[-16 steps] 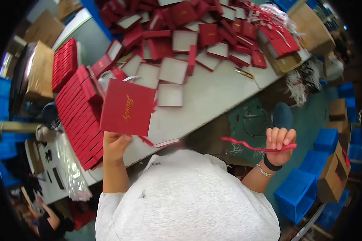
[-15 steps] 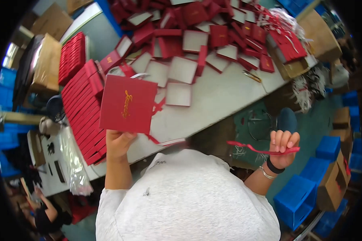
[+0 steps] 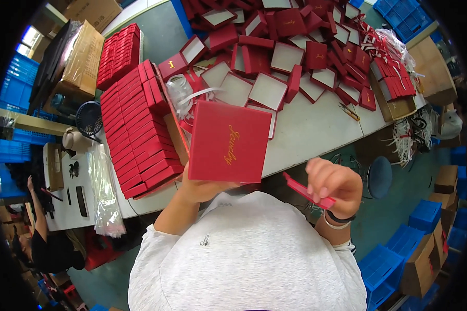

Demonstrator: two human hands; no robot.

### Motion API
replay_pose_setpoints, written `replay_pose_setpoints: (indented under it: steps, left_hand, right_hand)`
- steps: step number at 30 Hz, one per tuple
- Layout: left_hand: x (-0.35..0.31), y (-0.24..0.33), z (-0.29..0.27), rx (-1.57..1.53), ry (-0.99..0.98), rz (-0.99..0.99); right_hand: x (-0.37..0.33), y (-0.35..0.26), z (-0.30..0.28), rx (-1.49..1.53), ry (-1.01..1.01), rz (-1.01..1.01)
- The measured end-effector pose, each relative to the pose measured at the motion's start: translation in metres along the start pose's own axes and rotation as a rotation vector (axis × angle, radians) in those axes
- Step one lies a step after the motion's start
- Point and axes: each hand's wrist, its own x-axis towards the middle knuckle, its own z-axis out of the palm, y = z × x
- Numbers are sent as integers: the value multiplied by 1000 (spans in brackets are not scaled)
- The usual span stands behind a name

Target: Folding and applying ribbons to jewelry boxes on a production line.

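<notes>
Gripping a square red box [image 3: 231, 142] by its lower edge in the left hand [image 3: 205, 191], held up in front of a light grey shirt [image 3: 244, 254]. Showing gold script on the broad face turned to the camera; hiding most of the left fingers behind that face. Pinching a narrow red ribbon [image 3: 307, 193] between the thumb and curled fingers of the right hand [image 3: 336, 185], to the right of the box and apart from it. Wearing a dark band [image 3: 343, 219] on the right wrist.

Covering part of the white surface [image 3: 316, 129] from view with the raised box. Facing, on the far part of that surface, a large heap of red boxes [image 3: 288, 22], with several open trays [image 3: 267, 92] lined in white among them. Having, at the left, tight rows of red boxes [image 3: 137, 124] packed side by side, with white ribbon [image 3: 179, 96] bunched just beside them. Having also, to the right, a small pointed tool [image 3: 350, 112] near the surface's edge and a carton [image 3: 394, 109] holding more red boxes. Seeing, past that edge, a round blue stool seat [image 3: 380, 177] and blue crates [image 3: 384, 264]. Sharing the room with another person [image 3: 54, 254] in dark clothing, at lower left.
</notes>
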Motion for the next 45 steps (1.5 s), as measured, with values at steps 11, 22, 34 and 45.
replay_pose_setpoints:
  steps: [11, 22, 34, 45]
  left_hand:
    - [6, -6, 23, 90, -381, -522]
    - [-12, -18, 19, -685, 7, -413]
    - [-5, 7, 36, -160, 60, -160]
    - [-7, 14, 35, 165, 81, -184]
  right_hand:
    - [9, 32, 9, 653, 26, 187]
    - [10, 37, 0, 300, 230, 305]
    - [30, -9, 50, -1011, -84, 161]
    - [29, -8, 52, -1080, -73, 188]
